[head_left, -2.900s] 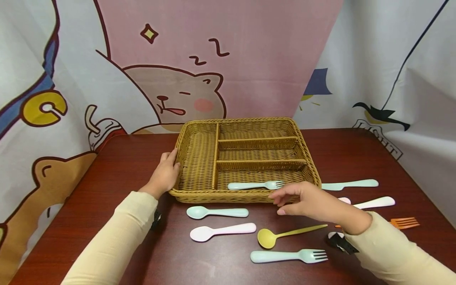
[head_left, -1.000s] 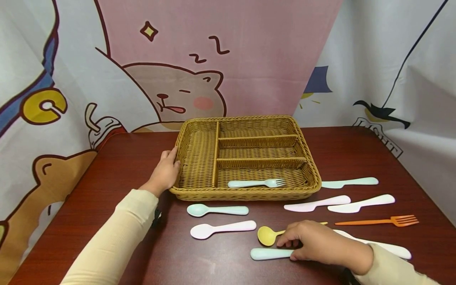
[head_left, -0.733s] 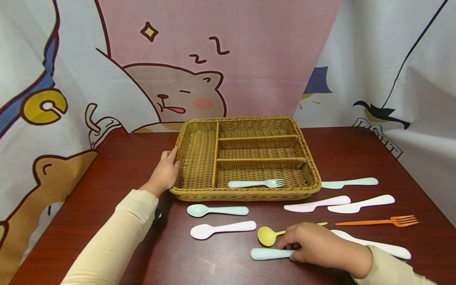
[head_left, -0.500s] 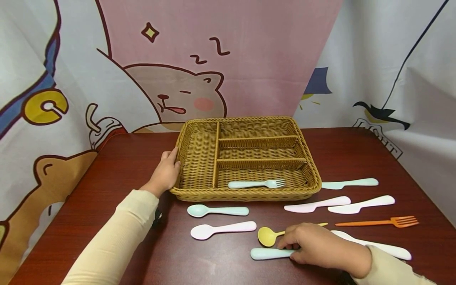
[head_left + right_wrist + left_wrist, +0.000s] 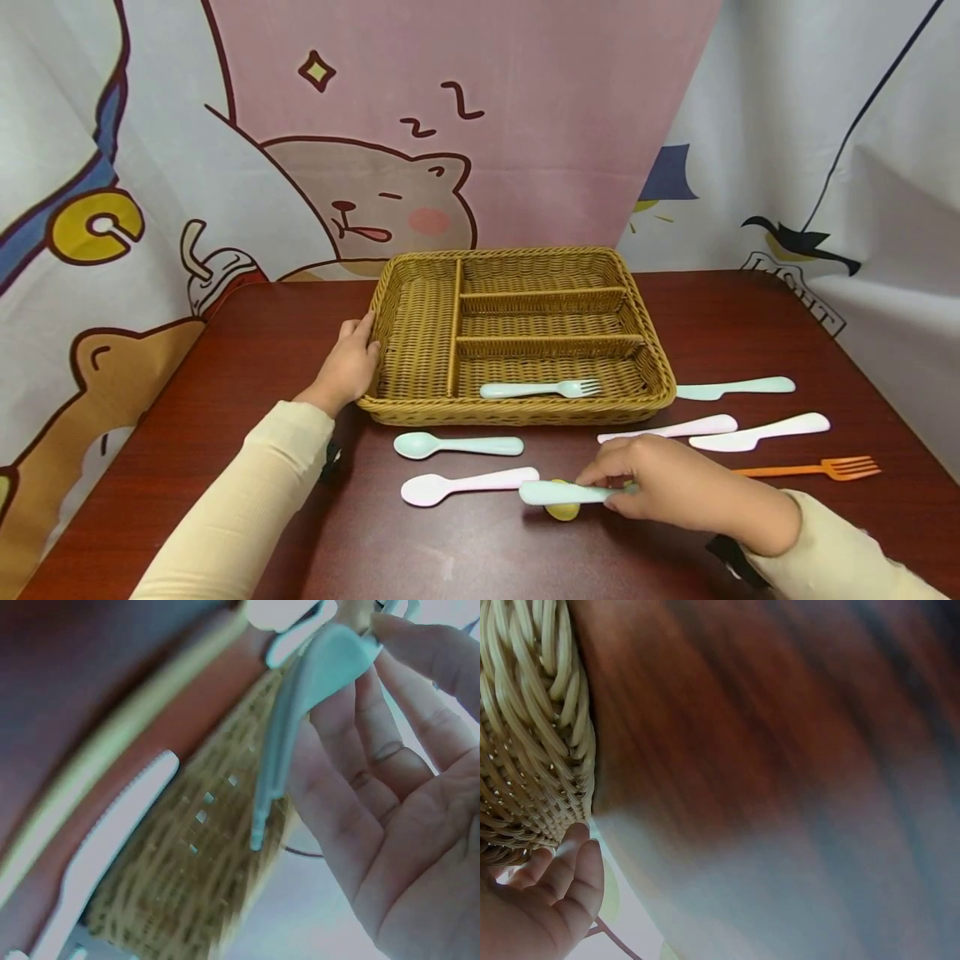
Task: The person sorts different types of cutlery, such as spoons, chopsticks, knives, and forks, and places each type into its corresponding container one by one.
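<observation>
My left hand (image 5: 345, 367) holds the left rim of the wicker basket (image 5: 517, 412), which has several compartments; in the left wrist view, its fingers (image 5: 585, 877) lie by the woven outer wall. My right hand (image 5: 667, 483) pinches a mint-green fork (image 5: 555, 493) between thumb and fingers, raised over the table. In the right wrist view the fork's tines (image 5: 274, 757) hang beside the palm. The fork's handle overlaps the yellow spoon (image 5: 564, 511) in the head view. Another mint fork (image 5: 525, 389) lies in the basket's front right compartment.
In front of the basket lie a mint spoon (image 5: 480, 446) and a pale pink spoon (image 5: 487, 481). To the right are a mint knife (image 5: 750, 386), a pink knife (image 5: 705, 426), a white knife (image 5: 787, 427) and an orange fork (image 5: 847, 468). A patterned curtain (image 5: 555, 125) hangs behind the table.
My right hand came down from near the basket's front rim, took hold of the mint fork, and has now lifted it up and away from the near table area. My left hand has stayed put.
</observation>
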### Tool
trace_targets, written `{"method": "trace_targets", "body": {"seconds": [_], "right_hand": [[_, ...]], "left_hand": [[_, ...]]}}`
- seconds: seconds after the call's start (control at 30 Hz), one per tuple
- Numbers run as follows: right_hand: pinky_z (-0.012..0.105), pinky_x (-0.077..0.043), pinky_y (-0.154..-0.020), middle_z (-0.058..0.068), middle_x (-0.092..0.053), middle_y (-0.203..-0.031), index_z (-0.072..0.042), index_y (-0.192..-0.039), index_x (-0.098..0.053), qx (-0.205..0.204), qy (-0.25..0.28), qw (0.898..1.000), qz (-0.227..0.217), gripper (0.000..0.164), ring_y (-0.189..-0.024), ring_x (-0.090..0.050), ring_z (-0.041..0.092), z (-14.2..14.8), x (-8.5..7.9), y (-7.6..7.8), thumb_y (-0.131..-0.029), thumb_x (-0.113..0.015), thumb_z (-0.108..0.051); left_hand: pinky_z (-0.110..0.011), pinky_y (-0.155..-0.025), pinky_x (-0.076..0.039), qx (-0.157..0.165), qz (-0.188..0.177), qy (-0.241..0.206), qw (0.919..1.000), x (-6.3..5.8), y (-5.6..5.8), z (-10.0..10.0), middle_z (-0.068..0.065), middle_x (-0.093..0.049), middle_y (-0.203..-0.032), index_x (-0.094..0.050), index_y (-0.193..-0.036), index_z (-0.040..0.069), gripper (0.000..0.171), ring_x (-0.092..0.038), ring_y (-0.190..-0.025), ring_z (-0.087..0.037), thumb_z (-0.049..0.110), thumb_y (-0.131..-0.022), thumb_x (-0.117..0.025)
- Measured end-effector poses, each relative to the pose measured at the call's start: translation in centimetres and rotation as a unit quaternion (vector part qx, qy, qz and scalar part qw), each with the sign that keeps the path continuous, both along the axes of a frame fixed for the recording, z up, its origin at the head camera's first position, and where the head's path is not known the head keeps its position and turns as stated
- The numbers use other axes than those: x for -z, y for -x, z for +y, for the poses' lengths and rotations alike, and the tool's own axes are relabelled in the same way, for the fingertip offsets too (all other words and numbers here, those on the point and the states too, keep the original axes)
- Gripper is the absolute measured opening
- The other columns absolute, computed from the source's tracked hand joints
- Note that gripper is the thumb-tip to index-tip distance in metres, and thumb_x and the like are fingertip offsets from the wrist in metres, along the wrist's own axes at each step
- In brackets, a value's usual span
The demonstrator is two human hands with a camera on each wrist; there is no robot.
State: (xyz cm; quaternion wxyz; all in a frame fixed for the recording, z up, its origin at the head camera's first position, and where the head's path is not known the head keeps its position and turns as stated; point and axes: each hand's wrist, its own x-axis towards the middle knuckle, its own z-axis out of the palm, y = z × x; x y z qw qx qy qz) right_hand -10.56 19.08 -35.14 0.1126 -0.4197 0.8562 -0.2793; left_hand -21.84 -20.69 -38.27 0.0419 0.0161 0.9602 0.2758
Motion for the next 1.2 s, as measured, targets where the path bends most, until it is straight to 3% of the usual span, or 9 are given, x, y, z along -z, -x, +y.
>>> {"method": "trace_targets", "body": {"seconds": [0.27,0.4,0.6,0.93,1.2], "right_hand": [[0.022,-0.047,-0.061,-0.008,-0.067,-0.098,-0.014,-0.107,-0.075,0.041,-0.014,0.999,0.021,0.025,-0.08,-0.055,0.001,-0.2,-2.5,2.0,-0.083,-0.073,-0.006],[0.025,-0.049,-0.066,-0.002,-0.068,-0.106,-0.012,-0.112,-0.073,0.059,-0.023,0.998,0.016,0.027,-0.09,-0.06,0.01,-0.4,-3.6,3.2,-0.085,-0.072,-0.009],[0.023,-0.048,-0.062,-0.004,-0.068,-0.101,-0.01,-0.112,-0.073,0.068,-0.03,0.997,0.024,0.028,-0.079,-0.057,0.004,-1.1,-4.8,4.9,-0.085,-0.072,-0.005],[0.026,-0.048,-0.061,0.002,-0.069,-0.101,-0.009,-0.112,-0.073,0.081,-0.056,0.995,0.021,0.027,-0.075,-0.057,0.008,-2.5,-5.4,7.7,-0.085,-0.071,-0.003],[0.03,-0.05,-0.068,-0.004,-0.066,-0.088,-0.007,-0.113,-0.073,0.072,-0.079,0.994,0.002,0.029,-0.077,-0.057,0.009,-3.3,-4.9,10.1,-0.085,-0.069,-0.001]], "left_hand": [[-0.053,-0.106,-0.034,-0.003,0.0,-0.003,1.0,0.0,-0.1,0.0,-0.024,-0.022,-0.148,-0.007,-0.156,0.006,0.057,-0.04,-0.131,-0.04,0.018,-0.106,-0.031],[-0.054,-0.106,-0.034,-0.001,0.002,-0.001,1.0,0.0,-0.1,0.0,-0.025,-0.022,-0.147,-0.006,-0.156,0.005,0.057,-0.04,-0.13,-0.041,0.017,-0.106,-0.031],[-0.054,-0.106,-0.034,0.0,0.004,0.0,1.0,0.0,-0.1,0.0,-0.025,-0.022,-0.147,-0.007,-0.156,0.004,0.057,-0.04,-0.13,-0.041,0.017,-0.106,-0.031],[-0.053,-0.106,-0.034,0.001,0.007,0.001,1.0,0.0,-0.1,0.0,-0.025,-0.023,-0.146,-0.008,-0.155,0.003,0.056,-0.041,-0.13,-0.041,0.016,-0.106,-0.031],[-0.054,-0.106,-0.034,0.0,0.004,0.0,1.0,0.0,0.0,0.0,-0.025,-0.022,-0.147,-0.007,-0.156,0.004,0.057,-0.04,-0.13,-0.041,0.017,-0.106,-0.031]]}}
